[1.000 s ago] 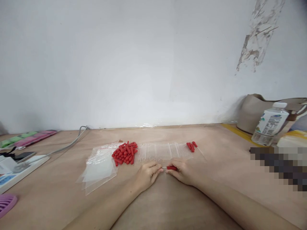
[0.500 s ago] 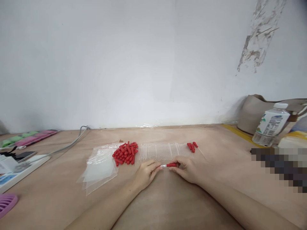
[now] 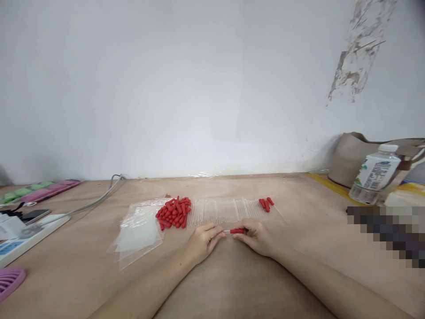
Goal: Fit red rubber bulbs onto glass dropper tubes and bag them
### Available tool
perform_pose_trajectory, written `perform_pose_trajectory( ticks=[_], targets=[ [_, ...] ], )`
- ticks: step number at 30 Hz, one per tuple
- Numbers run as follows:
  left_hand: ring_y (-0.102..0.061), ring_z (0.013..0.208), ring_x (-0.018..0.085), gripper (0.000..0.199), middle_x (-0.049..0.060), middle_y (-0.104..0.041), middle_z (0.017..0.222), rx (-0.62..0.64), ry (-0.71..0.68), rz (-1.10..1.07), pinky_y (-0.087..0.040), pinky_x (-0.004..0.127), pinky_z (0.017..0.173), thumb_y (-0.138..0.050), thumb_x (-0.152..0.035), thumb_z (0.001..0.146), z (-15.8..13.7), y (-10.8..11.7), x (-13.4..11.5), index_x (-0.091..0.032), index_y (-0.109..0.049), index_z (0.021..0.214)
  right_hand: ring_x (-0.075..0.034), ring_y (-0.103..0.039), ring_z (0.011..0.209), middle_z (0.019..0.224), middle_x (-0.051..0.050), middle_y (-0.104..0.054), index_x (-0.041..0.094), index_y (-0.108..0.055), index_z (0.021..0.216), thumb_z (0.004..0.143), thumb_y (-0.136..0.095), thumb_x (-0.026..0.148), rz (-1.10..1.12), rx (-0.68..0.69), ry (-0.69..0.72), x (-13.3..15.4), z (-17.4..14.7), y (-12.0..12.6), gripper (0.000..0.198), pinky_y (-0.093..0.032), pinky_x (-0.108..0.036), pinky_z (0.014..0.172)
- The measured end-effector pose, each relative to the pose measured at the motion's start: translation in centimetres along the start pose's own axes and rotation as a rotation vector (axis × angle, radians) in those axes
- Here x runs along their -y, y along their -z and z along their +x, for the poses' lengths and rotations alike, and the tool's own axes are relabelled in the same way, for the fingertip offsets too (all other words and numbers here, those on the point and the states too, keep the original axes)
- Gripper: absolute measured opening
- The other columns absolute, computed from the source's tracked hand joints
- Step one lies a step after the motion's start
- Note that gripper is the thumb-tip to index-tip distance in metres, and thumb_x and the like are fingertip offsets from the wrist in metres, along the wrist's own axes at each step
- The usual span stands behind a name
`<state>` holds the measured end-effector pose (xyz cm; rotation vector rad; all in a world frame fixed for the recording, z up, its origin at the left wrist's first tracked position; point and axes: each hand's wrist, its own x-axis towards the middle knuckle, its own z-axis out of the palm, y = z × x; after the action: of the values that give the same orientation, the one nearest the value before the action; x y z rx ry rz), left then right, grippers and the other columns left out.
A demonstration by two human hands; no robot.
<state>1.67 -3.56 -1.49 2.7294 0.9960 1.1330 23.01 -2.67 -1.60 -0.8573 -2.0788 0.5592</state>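
Left hand (image 3: 204, 241) has a clear tube (image 3: 227, 231) pinched between thumb and fingers, and the right hand (image 3: 255, 237) grips a red bulb (image 3: 237, 231) the same way. Bulb and tube are lined up end to end, low over the near middle of the surface (image 3: 212, 283); fingers hide the outer ends of both, and it's too small to tell how deep the tube sits.

Right beyond the hands there's a row of clear tubes (image 3: 219, 210) side by side, with the right hand covering a bit of its near edge. A pile of red bulbs (image 3: 174, 212) butts up to the row's left end and overlaps some plastic bags (image 3: 137, 232). A few loose-looking red bulbs (image 3: 266, 204) sit at the other end, the rightmost with a thin tube trailing off it.

Further out, left side is clutter: power strip (image 3: 49, 221), gray cable (image 3: 96, 203), purple thing (image 3: 10, 282). Over right, a bottle (image 3: 375, 175) stands in front of a tan bag (image 3: 343, 159), well clear of the hands.
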Motion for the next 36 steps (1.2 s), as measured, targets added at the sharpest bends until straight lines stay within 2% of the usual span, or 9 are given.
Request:
perform_pose_trajectory(
  ticks=[5, 8, 11, 14, 16, 20, 25, 30, 36],
  targets=[
    [-0.057, 0.068, 0.013, 0.024, 0.005, -0.061, 0.075, -0.007, 0.05, -0.019, -0.047, 0.024, 0.064, -0.042, -0.027, 0.089, 0.2, 0.2, -0.3, -0.017, -0.063, 0.096, -0.014, -0.058, 0.074, 0.077, -0.001, -0.064, 0.021, -0.063, 0.083, 0.076, -0.058, 0.032, 0.166, -0.008, -0.079, 0.2, 0.3, 0.0, 0.015, -0.047, -0.027, 0.069],
    [-0.059, 0.076, 0.015, 0.027, 0.006, -0.062, 0.086, -0.002, 0.057, -0.056, -0.049, 0.028, 0.07, -0.047, -0.032, 0.086, 0.3, 0.6, -0.6, -0.018, -0.057, 0.107, -0.016, -0.059, 0.079, 0.082, -0.002, -0.064, 0.021, -0.062, 0.09, 0.073, -0.059, 0.039, 0.346, -0.041, -0.182, 0.1, 0.9, 0.1, 0.025, -0.048, -0.029, 0.072],
    [-0.057, 0.089, 0.019, 0.039, 0.01, -0.059, 0.103, -0.027, 0.101, -0.052, -0.048, 0.034, 0.078, -0.05, -0.034, 0.083, 0.4, 1.0, -0.9, -0.018, -0.047, 0.118, -0.016, -0.06, 0.078, 0.084, -0.004, -0.063, 0.021, -0.055, 0.106, 0.073, -0.058, 0.043, 0.436, -0.159, -0.272, -0.2, 2.1, 1.9, 0.04, -0.048, -0.03, 0.071],
    [-0.055, 0.094, 0.019, 0.035, 0.01, -0.057, 0.106, -0.036, 0.132, -0.037, -0.047, 0.035, 0.081, -0.046, -0.031, 0.085, 0.5, 1.1, -0.9, -0.018, -0.047, 0.117, -0.014, -0.059, 0.069, 0.082, -0.003, -0.06, 0.022, -0.045, 0.117, 0.075, -0.054, 0.041, 0.391, -0.314, -0.346, -1.3, 3.3, 5.8, 0.047, -0.047, -0.027, 0.06],
    [-0.054, 0.094, 0.019, 0.031, 0.009, -0.057, 0.104, -0.024, 0.135, -0.03, -0.046, 0.035, 0.082, -0.044, -0.03, 0.086, 0.6, 0.9, -0.8, -0.018, -0.049, 0.114, -0.012, -0.055, 0.059, 0.076, -0.002, -0.058, 0.019, -0.046, 0.112, 0.073, -0.053, 0.038, 0.308, -0.445, -0.422, -2.9, 3.6, 8.5, 0.043, -0.044, -0.025, 0.053],
    [-0.054, 0.094, 0.019, 0.027, 0.008, -0.057, 0.102, -0.001, 0.124, -0.019, -0.046, 0.034, 0.082, -0.044, -0.029, 0.086, 0.7, 0.5, -0.8, -0.018, -0.052, 0.109, -0.012, -0.05, 0.055, 0.062, 0.001, -0.053, 0.016, -0.055, 0.1, 0.075, -0.048, 0.033, -0.022, -0.482, -0.499, -7.1, 3.0, 11.5, 0.031, -0.039, -0.025, 0.053],
    [-0.054, 0.088, 0.018, 0.022, 0.008, -0.057, 0.096, 0.021, 0.11, -0.001, -0.046, 0.032, 0.077, -0.044, -0.028, 0.086, 0.7, 0.3, -0.8, -0.017, -0.057, 0.1, -0.015, -0.054, 0.057, 0.059, 0.0, -0.056, 0.015, -0.054, 0.096, 0.074, -0.052, 0.032, -0.336, -0.413, -0.548, -10.3, 2.1, 10.0, 0.028, -0.038, -0.026, 0.055],
    [-0.054, 0.084, 0.017, 0.021, 0.007, -0.057, 0.092, 0.043, 0.105, 0.008, -0.046, 0.03, 0.074, -0.042, -0.027, 0.087, 0.7, 0.2, -0.8, -0.017, -0.059, 0.095, -0.017, -0.056, 0.065, 0.069, -0.005, -0.06, 0.015, -0.052, 0.089, 0.073, -0.053, 0.034, -0.398, -0.453, -0.554, -10.6, 2.1, 8.7, 0.025, -0.039, -0.026, 0.059],
    [-0.054, 0.083, 0.017, 0.023, 0.007, -0.056, 0.09, 0.065, 0.119, 0.003, -0.045, 0.031, 0.075, -0.041, -0.027, 0.088, 0.9, 0.3, -0.8, -0.017, -0.06, 0.091, -0.016, -0.055, 0.068, 0.077, -0.008, -0.061, 0.015, -0.056, 0.078, 0.074, -0.051, 0.036, -0.442, -0.473, -0.566, -10.5, 2.0, 8.9, 0.022, -0.038, -0.025, 0.058]
  ],
)
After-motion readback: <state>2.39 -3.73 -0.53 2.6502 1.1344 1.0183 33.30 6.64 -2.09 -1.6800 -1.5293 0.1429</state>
